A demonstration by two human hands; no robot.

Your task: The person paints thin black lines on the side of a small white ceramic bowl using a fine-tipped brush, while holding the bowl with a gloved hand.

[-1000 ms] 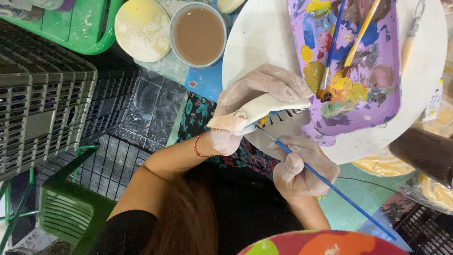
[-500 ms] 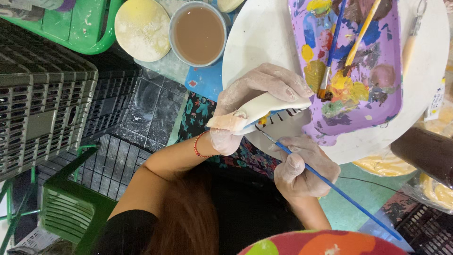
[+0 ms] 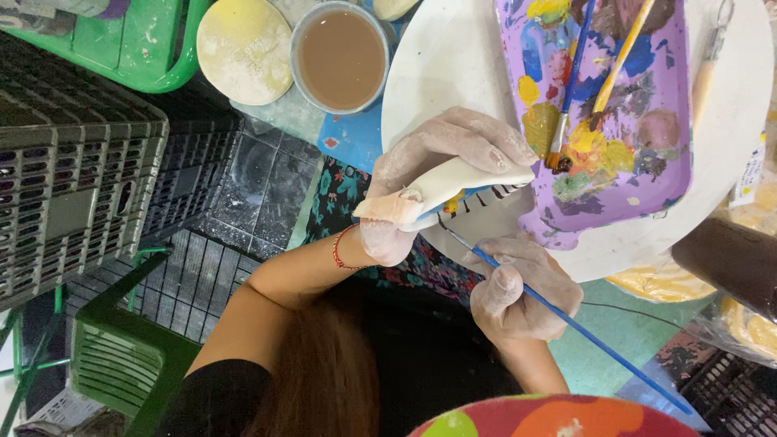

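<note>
- Gripping a blue brush [image 3: 566, 320] between closed fingers, the right hand [image 3: 518, 287] sits right of centre in the lower half, with the bristle tip up against the lower edge of the piece.
- Wrapped shut around a pale clay piece [image 3: 453, 182], the left hand [image 3: 441, 162] holds it at mid-frame, tilted, just over the near rim of a white round board [image 3: 453, 57].
- Black strokes with some blue and yellow show on the piece's lower face, so painting looks well begun. Its upper face is still plain white, so a good part appears left to cover.
- Beyond, upper right, a purple palette [image 3: 672, 121] lies on the board, thick with mixed colours, with two spare brushes [image 3: 571, 81] resting in it.
- Farthest, top centre, a cup [image 3: 340, 57] of brown water stands beside a yellow disc [image 3: 243, 48]; grey crates [image 3: 73, 162] fill the left side.
</note>
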